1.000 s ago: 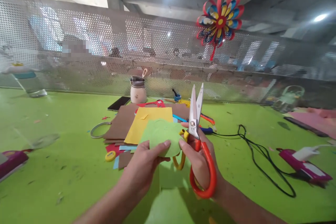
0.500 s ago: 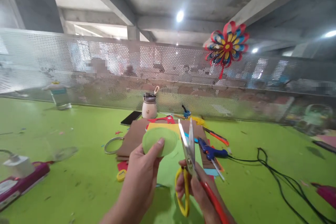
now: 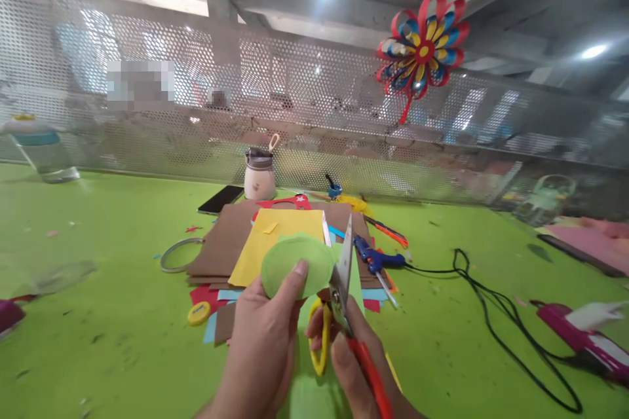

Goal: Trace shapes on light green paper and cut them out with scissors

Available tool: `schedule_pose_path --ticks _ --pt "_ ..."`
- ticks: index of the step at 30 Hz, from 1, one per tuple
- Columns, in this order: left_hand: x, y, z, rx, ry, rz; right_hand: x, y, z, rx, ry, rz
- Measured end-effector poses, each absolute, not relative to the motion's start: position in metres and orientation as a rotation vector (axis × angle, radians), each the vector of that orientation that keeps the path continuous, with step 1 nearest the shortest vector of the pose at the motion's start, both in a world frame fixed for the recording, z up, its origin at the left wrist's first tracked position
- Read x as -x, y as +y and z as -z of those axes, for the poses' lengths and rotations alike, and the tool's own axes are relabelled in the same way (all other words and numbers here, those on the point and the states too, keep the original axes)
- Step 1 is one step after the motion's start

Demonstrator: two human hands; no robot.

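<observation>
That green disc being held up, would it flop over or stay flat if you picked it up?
The green disc probably stays fairly flat: pinched at its lower edge by the left hand, it stands up without drooping. It looks thin like the sheets on the table, so likely very light and easily bent or creased.

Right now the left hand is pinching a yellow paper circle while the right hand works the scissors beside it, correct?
Not quite: the paper circle in the left hand is green, as the head view shows. The right hand does work the scissors beside it.
</observation>
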State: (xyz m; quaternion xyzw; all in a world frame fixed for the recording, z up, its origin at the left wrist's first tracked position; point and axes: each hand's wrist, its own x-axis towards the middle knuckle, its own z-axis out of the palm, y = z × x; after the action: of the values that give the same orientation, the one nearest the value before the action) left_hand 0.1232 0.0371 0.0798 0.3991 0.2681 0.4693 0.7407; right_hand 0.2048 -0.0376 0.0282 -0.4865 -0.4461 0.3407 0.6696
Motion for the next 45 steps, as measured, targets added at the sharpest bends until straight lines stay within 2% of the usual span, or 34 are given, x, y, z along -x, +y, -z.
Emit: schedule_pose_path --ticks 11,23,30,45 --pt "-0.125 0.043 -0.076 -0.954 0.726 -1.009 -0.202 -0.025 0.007 1.052 -0.766 -0.805" --pt "-0.123 0.035 -0.074 -0.932 0.691 -1.086 -0.204 -0.036 -0.009 1.120 -0.919 -0.828" --pt "-0.124 0.036 -0.079 -0.964 0.708 -1.105 -0.195 -0.036 -0.014 1.140 -0.856 -0.771" --pt "-0.123 0.036 -0.077 -0.996 0.732 -1.083 -0.196 -0.039 -0.021 1.157 -0.837 -0.852"
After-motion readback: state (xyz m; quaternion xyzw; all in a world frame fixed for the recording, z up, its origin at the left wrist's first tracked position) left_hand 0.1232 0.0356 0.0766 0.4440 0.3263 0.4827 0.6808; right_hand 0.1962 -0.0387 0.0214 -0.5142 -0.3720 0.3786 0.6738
